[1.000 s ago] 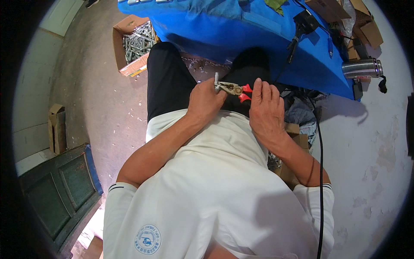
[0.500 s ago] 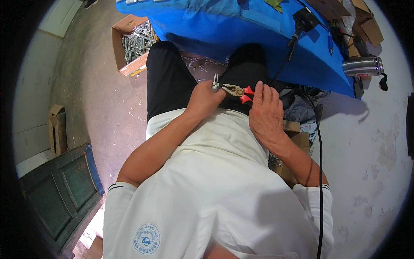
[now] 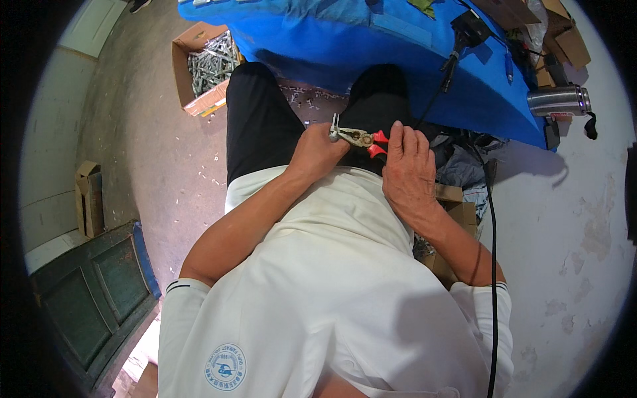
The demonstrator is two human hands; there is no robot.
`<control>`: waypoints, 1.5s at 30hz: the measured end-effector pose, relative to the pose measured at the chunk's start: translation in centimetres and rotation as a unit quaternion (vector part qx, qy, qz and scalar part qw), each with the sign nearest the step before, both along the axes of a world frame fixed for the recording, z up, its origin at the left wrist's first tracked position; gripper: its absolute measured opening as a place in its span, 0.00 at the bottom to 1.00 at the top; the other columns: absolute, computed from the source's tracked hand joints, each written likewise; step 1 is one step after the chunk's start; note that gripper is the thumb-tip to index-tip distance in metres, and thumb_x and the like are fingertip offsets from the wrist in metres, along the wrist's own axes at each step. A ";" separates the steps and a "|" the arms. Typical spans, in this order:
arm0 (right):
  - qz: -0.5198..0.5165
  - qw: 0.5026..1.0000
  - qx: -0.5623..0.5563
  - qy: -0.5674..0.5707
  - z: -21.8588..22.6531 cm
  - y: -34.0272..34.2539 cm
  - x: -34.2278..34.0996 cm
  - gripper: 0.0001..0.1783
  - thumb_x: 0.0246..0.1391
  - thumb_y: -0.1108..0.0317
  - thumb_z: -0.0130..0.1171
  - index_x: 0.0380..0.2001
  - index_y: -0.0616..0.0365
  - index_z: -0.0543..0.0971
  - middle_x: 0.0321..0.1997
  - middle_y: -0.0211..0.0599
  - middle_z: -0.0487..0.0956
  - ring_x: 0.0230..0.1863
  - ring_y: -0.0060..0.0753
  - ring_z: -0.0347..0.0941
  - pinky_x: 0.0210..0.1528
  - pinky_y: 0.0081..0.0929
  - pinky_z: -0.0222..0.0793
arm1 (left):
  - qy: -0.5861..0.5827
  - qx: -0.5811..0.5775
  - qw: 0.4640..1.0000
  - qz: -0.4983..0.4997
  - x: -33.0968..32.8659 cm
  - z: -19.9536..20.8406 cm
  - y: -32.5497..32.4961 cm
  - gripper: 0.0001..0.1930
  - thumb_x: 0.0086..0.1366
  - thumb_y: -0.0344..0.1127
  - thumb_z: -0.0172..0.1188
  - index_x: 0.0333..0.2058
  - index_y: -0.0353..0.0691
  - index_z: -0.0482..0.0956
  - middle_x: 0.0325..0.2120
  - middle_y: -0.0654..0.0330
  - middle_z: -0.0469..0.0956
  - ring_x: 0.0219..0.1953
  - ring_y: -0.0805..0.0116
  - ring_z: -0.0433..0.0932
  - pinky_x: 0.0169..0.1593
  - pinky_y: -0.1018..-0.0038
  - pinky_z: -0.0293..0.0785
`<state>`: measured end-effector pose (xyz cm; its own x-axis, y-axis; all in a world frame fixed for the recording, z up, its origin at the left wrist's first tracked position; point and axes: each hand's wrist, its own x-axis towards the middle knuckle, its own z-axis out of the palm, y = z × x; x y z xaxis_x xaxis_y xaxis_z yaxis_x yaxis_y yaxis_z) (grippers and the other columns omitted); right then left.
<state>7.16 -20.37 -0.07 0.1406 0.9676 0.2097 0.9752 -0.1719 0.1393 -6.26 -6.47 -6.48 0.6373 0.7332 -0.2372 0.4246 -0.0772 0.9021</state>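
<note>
My left hand [image 3: 320,152] is closed around a small metal part [image 3: 334,131] with a pronged upper end that sticks up past the fingers. Its lower portion is hidden in my fist. From the right, pliers [image 3: 356,136] with red handles reach over to it, their jaws meeting the part just beside my left thumb. My right hand [image 3: 409,166] is wrapped on the red handles, with the back of the hand facing up. Both hands are above my lap, over black trousers [image 3: 262,119].
A cardboard box [image 3: 188,73] full of metal parts stands on the floor at the far left. Ahead is a table under a blue cloth [image 3: 312,40]. A metal flask [image 3: 559,101] lies at the right. A black cable [image 3: 492,265] hangs down beside my right arm.
The pliers have shifted slightly left, and their jaws, earlier apart in front of the metal part, are now on it. My left hand has moved slightly right.
</note>
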 end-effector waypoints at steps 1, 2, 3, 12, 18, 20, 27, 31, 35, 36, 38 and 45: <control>0.002 1.000 0.000 -0.012 0.1 0.1 0.0 0.30 0.47 0.74 0.52 0.56 0.74 0.65 0.51 0.54 0.68 0.52 0.49 0.65 0.44 0.35 0.66 | 0.001 0.006 1.000 0.003 0.0 0.2 -0.1 0.13 0.54 0.35 0.60 0.30 0.26 0.78 0.18 0.53 0.77 0.21 0.70 0.73 0.30 0.69 0.70; 0.003 1.000 -0.001 -0.024 0.1 0.1 0.0 0.30 0.47 0.74 0.53 0.56 0.74 0.66 0.51 0.53 0.69 0.52 0.48 0.66 0.43 0.34 0.66 | 0.002 0.012 1.000 0.007 0.0 0.3 -0.1 0.14 0.54 0.35 0.59 0.30 0.26 0.78 0.18 0.51 0.77 0.21 0.67 0.74 0.31 0.68 0.71; 0.004 0.999 -0.003 -0.036 0.1 0.2 0.0 0.30 0.47 0.73 0.53 0.56 0.74 0.66 0.50 0.52 0.69 0.51 0.47 0.66 0.43 0.33 0.66 | 0.006 0.023 1.000 0.010 0.0 0.2 -0.2 0.14 0.54 0.35 0.59 0.30 0.26 0.78 0.18 0.49 0.77 0.21 0.64 0.75 0.31 0.67 0.71; 0.027 0.999 -0.020 -0.038 0.6 0.9 0.5 0.29 0.45 0.72 0.54 0.54 0.73 0.68 0.44 0.48 0.70 0.45 0.42 0.66 0.38 0.30 0.64 | 0.040 0.067 0.997 0.013 0.1 1.2 -0.5 0.14 0.52 0.37 0.60 0.25 0.26 0.75 0.17 0.43 0.74 0.20 0.51 0.75 0.29 0.61 0.69; 0.022 0.999 -0.016 -0.016 -0.3 0.7 0.5 0.28 0.46 0.71 0.54 0.52 0.73 0.69 0.43 0.47 0.70 0.44 0.41 0.66 0.38 0.30 0.65 | 0.040 0.064 0.997 0.017 0.1 0.9 -0.4 0.15 0.52 0.37 0.61 0.25 0.26 0.75 0.17 0.43 0.74 0.20 0.51 0.75 0.28 0.60 0.69; 0.017 1.000 -0.021 -0.003 -0.8 0.7 0.5 0.25 0.45 0.70 0.54 0.49 0.72 0.70 0.42 0.46 0.70 0.43 0.41 0.66 0.38 0.30 0.65 | 0.043 0.065 0.997 0.018 0.2 0.7 -0.5 0.15 0.52 0.38 0.61 0.25 0.26 0.75 0.17 0.42 0.74 0.21 0.51 0.75 0.28 0.60 0.69; -0.004 0.995 -0.091 0.049 -2.3 0.9 0.6 0.25 0.41 0.68 0.59 0.45 0.67 0.71 0.40 0.45 0.70 0.43 0.43 0.66 0.39 0.36 0.64 | 0.080 0.089 0.993 0.002 0.3 -1.1 -0.2 0.16 0.52 0.38 0.62 0.25 0.26 0.75 0.18 0.41 0.74 0.22 0.48 0.76 0.29 0.59 0.70; 0.008 0.991 -0.123 0.050 -2.4 0.9 0.8 0.26 0.42 0.65 0.60 0.45 0.67 0.71 0.39 0.45 0.70 0.42 0.43 0.66 0.43 0.38 0.61 | 0.091 0.080 0.993 -0.006 0.3 -1.3 0.0 0.15 0.52 0.37 0.61 0.26 0.26 0.76 0.18 0.42 0.74 0.21 0.49 0.75 0.30 0.60 0.70; 0.027 0.994 -0.094 0.042 -2.4 0.4 0.8 0.26 0.41 0.64 0.61 0.44 0.65 0.71 0.39 0.45 0.70 0.43 0.43 0.66 0.45 0.40 0.59 | 0.058 0.075 0.995 -0.017 0.1 -1.5 0.2 0.13 0.53 0.36 0.61 0.27 0.27 0.77 0.17 0.46 0.74 0.20 0.55 0.74 0.29 0.62 0.70; 0.024 0.996 -0.074 0.050 -2.7 0.4 0.8 0.26 0.40 0.64 0.62 0.44 0.65 0.72 0.39 0.45 0.70 0.43 0.42 0.65 0.45 0.40 0.58 | 0.052 0.065 0.996 -0.017 0.1 -1.9 0.3 0.13 0.53 0.35 0.61 0.28 0.27 0.77 0.16 0.48 0.74 0.19 0.58 0.73 0.28 0.63 0.69; 0.020 0.997 -0.032 0.066 -3.1 0.5 0.7 0.26 0.39 0.63 0.64 0.43 0.63 0.72 0.39 0.44 0.70 0.43 0.42 0.65 0.44 0.39 0.58 | 0.039 0.045 0.998 -0.015 0.0 -2.4 0.4 0.13 0.53 0.35 0.61 0.28 0.27 0.78 0.15 0.51 0.74 0.19 0.64 0.72 0.27 0.65 0.69; -0.020 0.985 -0.094 0.141 -2.2 0.5 0.3 0.24 0.37 0.62 0.66 0.39 0.61 0.73 0.36 0.42 0.70 0.41 0.41 0.65 0.42 0.38 0.57 | 0.072 -0.011 0.996 -0.043 0.0 -1.3 0.8 0.15 0.54 0.36 0.61 0.34 0.27 0.78 0.27 0.39 0.79 0.32 0.46 0.79 0.38 0.60 0.73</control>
<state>7.43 -19.91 -2.26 0.2063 0.9781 -0.0262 0.9727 -0.2079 -0.1027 -6.28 -5.67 -7.76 0.6554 0.6711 -0.3466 0.5430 -0.0997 0.8338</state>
